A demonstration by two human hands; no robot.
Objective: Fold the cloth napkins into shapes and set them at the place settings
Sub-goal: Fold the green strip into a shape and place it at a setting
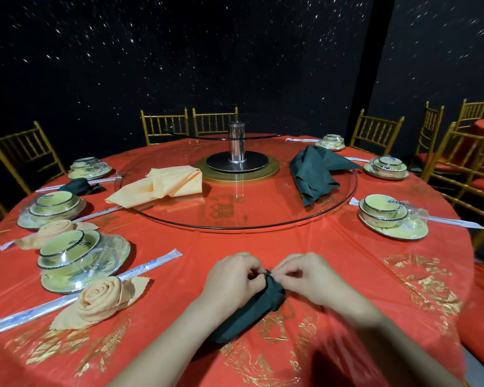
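While both hands curl round its far end, the rolled green napkin [252, 311] lies slantwise on the red tabletop [333, 241] just in front of me. My left hand [232, 277] pinches the roll's top from one side and my right hand [310, 277] from the other, fingertips nearly meeting. At my left a peach rose [101, 300] sits beside a wrapped bowl set [78, 255]. Loose peach napkins [162, 185] and a green pile [316, 174] lie on the glass turntable [235, 216].
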